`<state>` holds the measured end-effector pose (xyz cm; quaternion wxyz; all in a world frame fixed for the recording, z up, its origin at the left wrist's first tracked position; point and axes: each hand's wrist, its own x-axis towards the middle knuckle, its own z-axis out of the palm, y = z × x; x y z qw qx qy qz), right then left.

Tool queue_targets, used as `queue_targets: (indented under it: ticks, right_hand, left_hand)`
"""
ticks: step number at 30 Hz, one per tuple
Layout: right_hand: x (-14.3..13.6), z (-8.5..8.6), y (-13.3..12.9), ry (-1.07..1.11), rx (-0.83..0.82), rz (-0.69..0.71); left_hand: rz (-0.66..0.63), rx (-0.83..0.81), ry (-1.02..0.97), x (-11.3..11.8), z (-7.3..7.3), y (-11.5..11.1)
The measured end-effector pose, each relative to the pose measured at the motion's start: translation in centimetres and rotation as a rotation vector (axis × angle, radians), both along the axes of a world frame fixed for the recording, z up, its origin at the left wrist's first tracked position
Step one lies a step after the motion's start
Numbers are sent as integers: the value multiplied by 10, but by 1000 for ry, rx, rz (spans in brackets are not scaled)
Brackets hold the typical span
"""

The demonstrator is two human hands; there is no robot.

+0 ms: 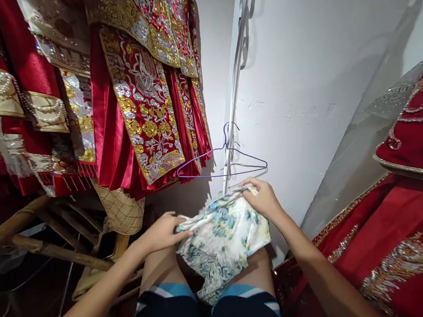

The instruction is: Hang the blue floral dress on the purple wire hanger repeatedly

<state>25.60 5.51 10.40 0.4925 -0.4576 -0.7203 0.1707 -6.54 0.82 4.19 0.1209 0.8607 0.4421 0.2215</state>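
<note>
A white cloth with a blue, green and yellow floral pattern (223, 228) hangs between my two hands, above my lap. My left hand (166, 231) pinches its upper left corner between thumb and fingers. At the upper right edge, my right hand (262, 197) grips the cloth, thumb and fingers closed on it. Just beyond the cloth, a purple wire hanger (221, 176) hangs with nothing on it, in front of a white vertical rail (235, 81) on the wall.
Red garments with gold and silver embroidery (152, 119) hang at the left, above a bamboo frame (55, 251). More red beaded garments (407, 210) hang close on the right, near my right forearm. A white wall (296, 77) stands ahead.
</note>
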Motion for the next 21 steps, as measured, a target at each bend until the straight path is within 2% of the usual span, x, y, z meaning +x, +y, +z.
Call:
queue_targets:
  ticks: [2, 3, 6, 8, 11, 14, 16, 19, 21]
  right_hand:
    - [2, -10, 35, 35, 58, -136]
    - [2, -15, 52, 37, 42, -140]
    - [0, -27, 92, -14, -40, -42]
    - [-1, -34, 103, -53, -49, 10]
    - [5, -40, 99, -84, -22, 31]
    - [20, -40, 80, -83, -8, 61]
    - [30, -37, 67, -56, -8, 116]
    - [37, -29, 50, 5, -2, 170]
    - [35, -24, 43, 43, -5, 185]
  left_hand:
    - [126, 79, 88, -30, 6, 11]
    - [170, 110, 105, -42, 9, 17]
    - [243, 198, 124, -60, 13, 31]
    - [285, 236, 196, -60, 16, 37]
    - [376, 199, 291, -51, 26, 42]
    - [504, 76, 245, -39, 39, 43]
    - [533, 36, 94, -32, 45, 46]
    - [472, 40, -270, -20, 52, 60]
    - [448, 88, -441, -12, 58, 75]
